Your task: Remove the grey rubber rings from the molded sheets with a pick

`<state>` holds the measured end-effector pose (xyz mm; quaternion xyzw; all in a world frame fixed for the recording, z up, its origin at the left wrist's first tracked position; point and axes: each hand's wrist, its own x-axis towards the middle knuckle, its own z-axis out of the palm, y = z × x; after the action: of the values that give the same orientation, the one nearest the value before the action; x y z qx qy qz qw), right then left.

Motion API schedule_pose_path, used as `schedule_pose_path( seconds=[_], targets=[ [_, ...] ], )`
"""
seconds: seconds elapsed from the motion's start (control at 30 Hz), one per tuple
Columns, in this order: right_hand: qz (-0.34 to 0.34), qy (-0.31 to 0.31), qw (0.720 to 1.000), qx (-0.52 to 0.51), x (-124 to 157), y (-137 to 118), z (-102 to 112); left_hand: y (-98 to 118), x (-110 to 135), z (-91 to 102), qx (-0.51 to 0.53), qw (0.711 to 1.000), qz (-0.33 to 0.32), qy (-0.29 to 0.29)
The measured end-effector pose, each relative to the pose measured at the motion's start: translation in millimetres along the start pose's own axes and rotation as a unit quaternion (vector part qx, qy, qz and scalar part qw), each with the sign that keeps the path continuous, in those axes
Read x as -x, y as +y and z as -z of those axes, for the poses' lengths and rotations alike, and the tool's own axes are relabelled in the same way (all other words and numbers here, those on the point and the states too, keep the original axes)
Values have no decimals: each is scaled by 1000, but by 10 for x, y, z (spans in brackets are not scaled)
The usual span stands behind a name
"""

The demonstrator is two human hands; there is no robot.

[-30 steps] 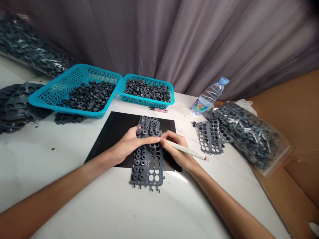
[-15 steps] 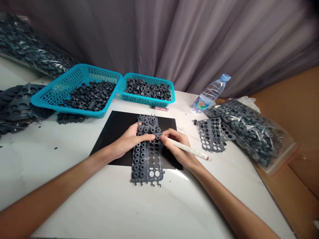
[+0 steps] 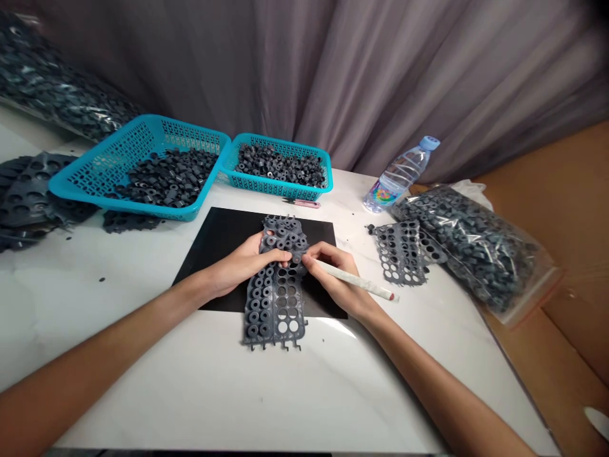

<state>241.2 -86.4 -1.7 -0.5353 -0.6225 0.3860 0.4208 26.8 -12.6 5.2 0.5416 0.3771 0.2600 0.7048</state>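
The moulded sheet point(image 3: 275, 298) lies on the black mat point(image 3: 219, 247) at desk point(image 3: 285, 393) centre. The left hand point(image 3: 247, 263) grips its 9 o'clock edge. The right hand point(image 3: 335, 279) clamps a white stick point(image 3: 361, 287), tip on the sheet. The 3 o'clock columns appear emptied; the 9 o'clock columns and 12 o'clock end hold rings.

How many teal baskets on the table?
2. The larger basket sits at the far left; the smaller basket stands right beside it, on its right. Both are behind the black mat. None seem hidden.
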Motion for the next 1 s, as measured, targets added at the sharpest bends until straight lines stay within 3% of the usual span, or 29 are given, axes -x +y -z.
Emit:
schedule_pose_path(
  seconds=[0.37, 1.0],
  targets=[
    [-2, -12, 1000, -2, -9, -30, -8, 11, 11, 46, 17, 999, 28, -32],
    [-6, -7, 1000, -17, -19, 17, 4, -14, 10, -5, 27, 999, 20, -5]
  ],
)
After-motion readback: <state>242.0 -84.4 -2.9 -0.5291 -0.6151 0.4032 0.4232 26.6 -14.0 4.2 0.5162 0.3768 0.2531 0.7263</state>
